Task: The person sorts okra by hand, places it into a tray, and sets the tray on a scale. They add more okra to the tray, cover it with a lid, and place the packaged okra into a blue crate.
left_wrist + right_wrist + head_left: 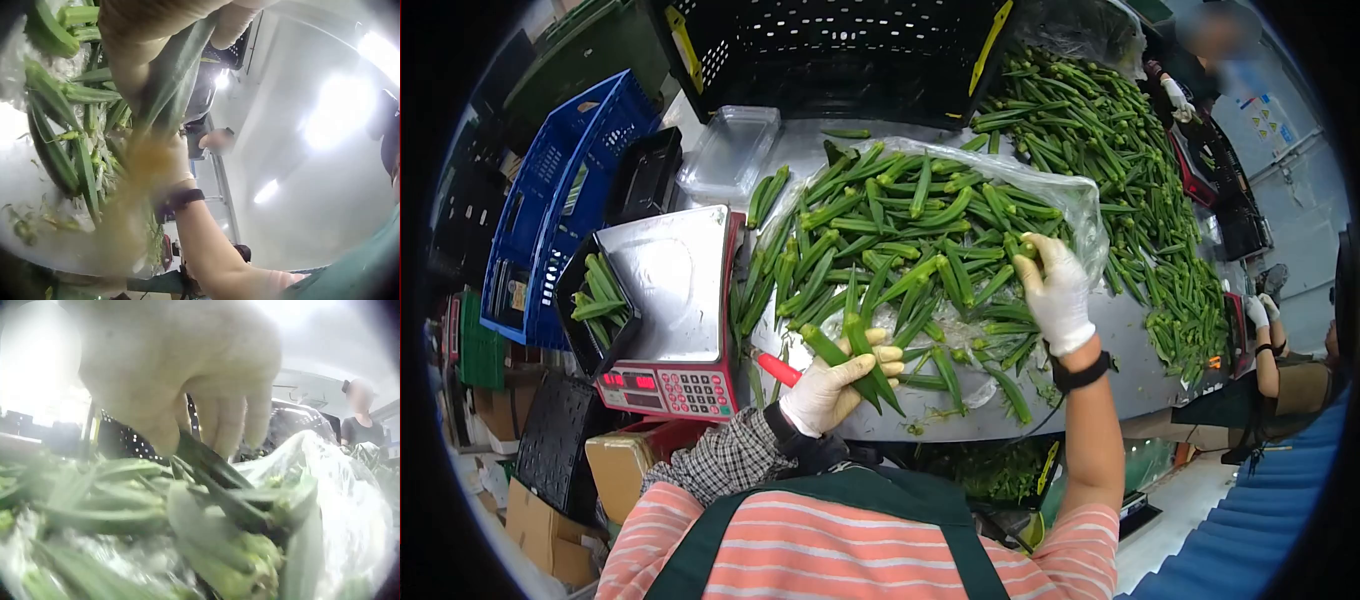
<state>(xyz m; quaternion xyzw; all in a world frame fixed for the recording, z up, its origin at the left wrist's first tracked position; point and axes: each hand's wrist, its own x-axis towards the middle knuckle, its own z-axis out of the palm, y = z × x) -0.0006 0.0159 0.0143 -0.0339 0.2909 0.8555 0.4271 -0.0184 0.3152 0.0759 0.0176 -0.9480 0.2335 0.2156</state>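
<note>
In the head view the left hand, in a white glove, grips a few okra pods at the front of the okra pile. The left wrist view shows its fingers curled round long green pods. The gloved right hand is at the pile's right side, beside a clear plastic bag. Seen from the right wrist, the right hand pinches a dark green pod between thumb and fingers, just above other pods.
A scale stands at the left, with a black tray of okra beside it. Clear trays, a blue crate and a black crate lie beyond. A larger okra heap covers the right side; other people stand there.
</note>
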